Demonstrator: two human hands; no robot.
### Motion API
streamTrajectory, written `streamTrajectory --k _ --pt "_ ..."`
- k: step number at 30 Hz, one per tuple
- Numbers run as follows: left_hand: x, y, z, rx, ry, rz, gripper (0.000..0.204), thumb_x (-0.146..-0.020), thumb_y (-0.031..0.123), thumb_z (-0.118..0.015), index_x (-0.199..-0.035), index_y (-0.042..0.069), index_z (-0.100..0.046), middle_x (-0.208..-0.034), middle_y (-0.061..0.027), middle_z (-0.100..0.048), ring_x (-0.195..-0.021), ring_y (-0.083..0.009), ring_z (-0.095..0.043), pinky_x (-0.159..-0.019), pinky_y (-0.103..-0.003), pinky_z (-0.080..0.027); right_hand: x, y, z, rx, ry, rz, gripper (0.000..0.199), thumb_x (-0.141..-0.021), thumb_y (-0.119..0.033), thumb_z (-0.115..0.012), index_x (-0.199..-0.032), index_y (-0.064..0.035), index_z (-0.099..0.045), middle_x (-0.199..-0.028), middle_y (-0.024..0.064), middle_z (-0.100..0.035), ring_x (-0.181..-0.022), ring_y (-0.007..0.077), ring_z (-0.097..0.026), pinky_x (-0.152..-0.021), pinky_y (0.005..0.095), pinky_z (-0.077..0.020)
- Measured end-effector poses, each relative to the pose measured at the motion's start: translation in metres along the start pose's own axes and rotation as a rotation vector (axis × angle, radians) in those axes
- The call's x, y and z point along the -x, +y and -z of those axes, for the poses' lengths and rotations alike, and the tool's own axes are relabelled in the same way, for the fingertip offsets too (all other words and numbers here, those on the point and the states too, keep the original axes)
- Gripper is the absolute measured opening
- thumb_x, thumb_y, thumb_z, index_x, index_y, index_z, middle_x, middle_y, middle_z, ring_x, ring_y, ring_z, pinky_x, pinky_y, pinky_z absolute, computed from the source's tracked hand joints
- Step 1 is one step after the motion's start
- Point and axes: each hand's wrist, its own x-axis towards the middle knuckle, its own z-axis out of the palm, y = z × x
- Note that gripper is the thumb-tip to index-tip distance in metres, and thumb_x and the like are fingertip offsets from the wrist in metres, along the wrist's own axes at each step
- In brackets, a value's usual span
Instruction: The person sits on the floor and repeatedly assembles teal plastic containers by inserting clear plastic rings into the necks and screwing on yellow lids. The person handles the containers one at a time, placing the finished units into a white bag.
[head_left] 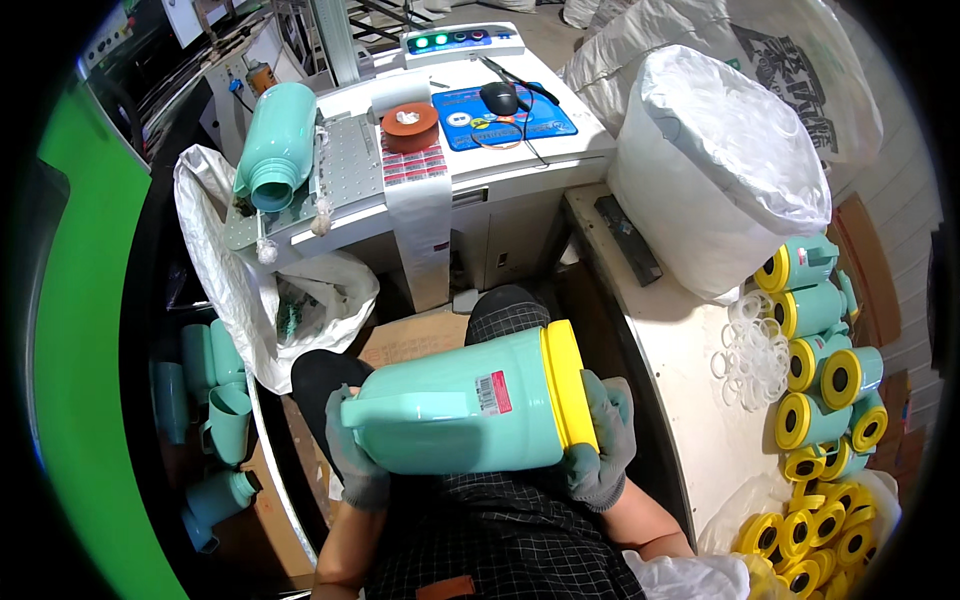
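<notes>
A turquoise cylindrical plastic jug (pixel 450 430), labelled and seemingly capped, with tightening perhaps remaining, has its round yellow plastic lid (pixel 568 385) gripped by the right hand (pixel 606 440), its left end by the left hand (pixel 358 468), over the lap (pixel 490 498).

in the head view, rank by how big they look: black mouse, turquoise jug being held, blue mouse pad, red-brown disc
1. Held turquoise jug, though also nearest the camera
2. Blue mouse pad
3. Red-brown disc
4. Black mouse

The pale bench (pixel 665 375) carries a dark bar (pixel 628 240) and clear rings (pixel 750 352).
</notes>
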Motion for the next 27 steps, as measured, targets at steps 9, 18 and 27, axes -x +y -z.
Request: streamTrajectory --k 9,18,27 --pt "0.001 0.015 0.003 -0.269 -0.335 -0.309 0.025 -0.112 0.024 -0.049 -0.122 0.006 -0.063 -0.111 -0.0029 -0.068 -0.104 -0.0127 -0.065 -0.091 -0.03 -0.055 -0.055 0.034 0.051 -0.529 0.105 -0.25 0.088 -0.106 -0.069 -0.024 -0.152 0.0017 -0.047 -0.157 0.0194 -0.049 -0.148 0.0295 -0.044 -0.126 0.045 -0.0291" --pt "-0.039 -0.009 0.04 -0.051 -0.496 -0.056 0.033 -0.113 0.028 -0.045 -0.133 0.007 -0.06 -0.125 -0.0034 -0.067 -0.117 -0.0191 -0.063 -0.104 -0.033 -0.051 -0.059 0.023 0.028 -0.696 0.016 -0.318 0.103 -0.101 -0.076 -0.037 -0.168 -0.002 -0.014 -0.172 0.0204 -0.023 -0.156 0.0331 -0.032 -0.128 0.0455 -0.0272" --pt "-0.042 -0.034 0.036 -0.665 -0.594 -0.196 0.033 -0.112 0.022 -0.049 -0.14 0.005 -0.057 -0.134 -0.0109 -0.066 -0.122 -0.0215 -0.064 -0.105 -0.036 -0.052 0.007 0.008 0.017 0.192 0.024 0.058 0.061 -0.103 -0.042 -0.051 -0.145 0.0021 -0.057 -0.122 0.0189 -0.058 -0.109 0.033 -0.055 -0.099 0.0441 -0.0457"
